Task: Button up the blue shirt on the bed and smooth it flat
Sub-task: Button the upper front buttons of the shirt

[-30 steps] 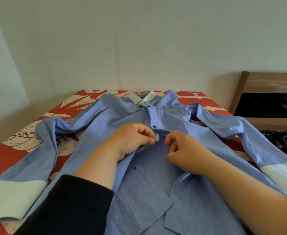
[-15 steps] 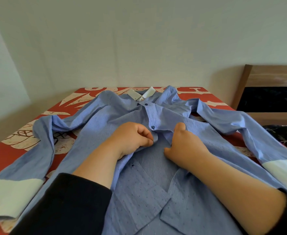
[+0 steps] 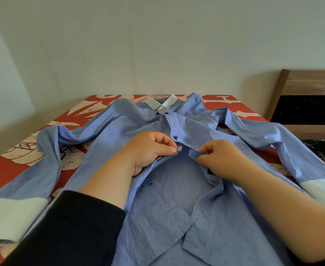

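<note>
- Nearest to me, the lower front of the blue shirt (image 3: 157, 217) lies open, its two flaps folded back like a V (no buttons done down here yet).
- A little farther up the shirt, my left hand (image 3: 148, 150) pinches the left edge of the front between thumb and finger.
- Just across the gap, my right hand (image 3: 221, 160) pinches the right edge, fingers curled round a small fold of cloth.
- The two edges almost meet between my hands. I think the next button goes here, so the edges must slide toward each other, sideways across the shirt.
- Just past my hands is a done-up button (image 3: 175, 137), and another near the collar (image 3: 166, 103).
- The shirt runs long from me toward the wall, spread on the red bed (image 3: 8, 169).
</note>
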Motion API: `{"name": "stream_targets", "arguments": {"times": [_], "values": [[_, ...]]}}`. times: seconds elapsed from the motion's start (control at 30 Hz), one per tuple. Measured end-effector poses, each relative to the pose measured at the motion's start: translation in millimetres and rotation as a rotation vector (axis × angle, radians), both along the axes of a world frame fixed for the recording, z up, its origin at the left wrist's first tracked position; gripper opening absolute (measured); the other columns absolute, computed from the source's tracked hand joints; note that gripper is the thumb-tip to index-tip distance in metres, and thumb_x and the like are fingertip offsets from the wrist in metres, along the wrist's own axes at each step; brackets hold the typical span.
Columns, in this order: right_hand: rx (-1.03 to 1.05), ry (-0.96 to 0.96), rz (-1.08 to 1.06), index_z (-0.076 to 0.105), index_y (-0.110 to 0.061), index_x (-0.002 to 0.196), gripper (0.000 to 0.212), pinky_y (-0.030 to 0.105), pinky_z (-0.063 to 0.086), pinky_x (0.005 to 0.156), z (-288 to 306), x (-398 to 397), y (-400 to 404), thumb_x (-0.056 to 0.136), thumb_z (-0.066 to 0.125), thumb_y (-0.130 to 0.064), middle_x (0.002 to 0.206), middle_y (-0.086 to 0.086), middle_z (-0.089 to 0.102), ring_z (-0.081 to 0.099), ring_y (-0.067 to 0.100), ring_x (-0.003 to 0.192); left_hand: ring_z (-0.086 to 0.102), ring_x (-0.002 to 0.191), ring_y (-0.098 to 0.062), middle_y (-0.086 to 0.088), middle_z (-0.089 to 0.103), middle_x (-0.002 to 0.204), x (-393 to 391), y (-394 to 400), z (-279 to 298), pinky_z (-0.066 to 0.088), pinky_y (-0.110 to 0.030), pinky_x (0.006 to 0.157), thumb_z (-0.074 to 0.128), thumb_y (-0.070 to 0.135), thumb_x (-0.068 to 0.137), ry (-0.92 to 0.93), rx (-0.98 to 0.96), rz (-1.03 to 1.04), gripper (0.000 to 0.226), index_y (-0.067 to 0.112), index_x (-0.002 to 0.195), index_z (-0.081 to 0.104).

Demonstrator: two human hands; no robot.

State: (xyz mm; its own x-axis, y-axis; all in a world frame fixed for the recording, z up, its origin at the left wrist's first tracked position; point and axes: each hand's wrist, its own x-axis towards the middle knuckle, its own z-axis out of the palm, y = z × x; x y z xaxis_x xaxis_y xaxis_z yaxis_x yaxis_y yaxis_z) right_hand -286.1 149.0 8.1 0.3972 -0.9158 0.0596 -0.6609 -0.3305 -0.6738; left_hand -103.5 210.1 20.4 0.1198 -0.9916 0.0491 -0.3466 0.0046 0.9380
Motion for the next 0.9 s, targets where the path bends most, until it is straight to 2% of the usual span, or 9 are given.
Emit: {"name": "stream_targets", "arguments": {"times": [0.13,0.23,0.37,0.43,0.53,0.6,0.73,0.83,0.9], "values": [[-0.036,-0.045,-0.028,0.064,-0.019,0.064,0.018,0.022,0.040,0.048,-0.3,-0.2,-1.2,0.080,0.065,-0.028,0.050,-0.008,0.055,0.050,0.009,0.050,0.059,0.055,0.005,0.012,0.065,0.059,-1.3,-0.5,-0.8,0.046,-0.007,0.054,0.071,0.006,0.075,-0.005,0.004,0.000,0.011,0.016,0.070,0.070],[-0.058,-0.097,-0.013,0.064,-0.020,0.066,0.014,0.021,0.038,0.049,-1.6,-0.1,-0.6,0.080,0.065,-0.025,0.051,-0.009,0.053,0.048,0.007,0.049,0.059,0.054,0.005,0.014,0.065,0.057,-1.7,-0.7,-1.3,0.045,-0.008,0.053,0.071,0.007,0.075,-0.013,0.003,0.009,0.013,0.018,0.068,0.069],[-0.106,-0.110,0.034,0.063,-0.021,0.081,0.001,0.018,0.038,0.054,-3.5,3.2,0.4,0.081,0.063,-0.021,0.064,-0.010,0.054,0.050,0.006,0.060,0.059,0.055,0.004,0.014,0.066,0.056,-1.8,-2.0,-2.6,0.045,-0.011,0.054,0.071,0.009,0.075,-0.016,-0.009,0.041,0.017,0.022,0.064,0.069],[-0.093,-0.148,0.049,0.063,-0.026,0.083,0.004,0.015,0.039,0.056,-3.5,3.8,0.6,0.082,0.063,-0.022,0.068,-0.011,0.058,0.052,0.002,0.062,0.060,0.056,0.004,0.014,0.067,0.057,-2.0,-2.1,-2.6,0.045,-0.012,0.056,0.071,0.010,0.075,-0.009,-0.017,0.044,0.017,0.023,0.064,0.069],[-0.048,-0.220,0.047,0.064,-0.032,0.074,0.011,0.013,0.042,0.053,-1.9,3.6,2.0,0.083,0.063,-0.025,0.067,-0.013,0.063,0.054,0.002,0.059,0.061,0.061,0.001,0.014,0.068,0.059,-2.3,-2.2,-2.7,0.045,-0.016,0.061,0.071,0.012,0.075,-0.022,-0.027,0.062,0.017,0.024,0.063,0.069],[0.006,-0.264,0.045,0.065,-0.030,0.071,0.013,0.010,0.043,0.049,-1.5,3.0,2.4,0.083,0.062,-0.026,0.066,-0.007,0.064,0.052,0.005,0.055,0.061,0.064,-0.001,0.014,0.068,0.060,-2.3,-2.7,-3.1,0.044,-0.019,0.063,0.071,0.013,0.075,-0.034,-0.030,0.079,0.018,0.025,0.062,0.069],[0.097,-0.264,0.063,0.067,-0.018,0.079,0.013,0.023,0.043,0.056,-0.6,3.3,2.9,0.086,0.060,-0.025,0.074,0.007,0.059,0.049,0.016,0.064,0.060,0.061,0.003,0.018,0.067,0.058,-3.3,-3.3,-3.6,0.042,-0.015,0.060,0.071,0.016,0.075,-0.061,-0.023,0.092,0.017,0.027,0.062,0.069],[0.085,-0.272,0.060,0.067,-0.011,0.083,0.017,0.022,0.041,0.054,-0.9,4.0,3.6,0.085,0.060,-0.027,0.073,0.007,0.058,0.048,0.016,0.064,0.060,0.067,-0.002,0.016,0.067,0.060,-4.8,-3.2,-4.3,0.043,-0.019,0.064,0.072,0.015,0.075,-0.047,-0.020,0.080,0.019,0.027,0.060,0.069],[0.065,-0.280,0.068,0.068,-0.017,0.081,0.012,0.019,0.043,0.055,-0.7,4.3,3.9,0.084,0.062,-0.027,0.072,0.002,0.062,0.051,0.011,0.062,0.060,0.064,0.000,0.016,0.067,0.059,-6.1,-3.1,-4.0,0.043,-0.018,0.063,0.072,0.016,0.074,-0.051,-0.012,0.068,0.018,0.027,0.060,0.069]]}}
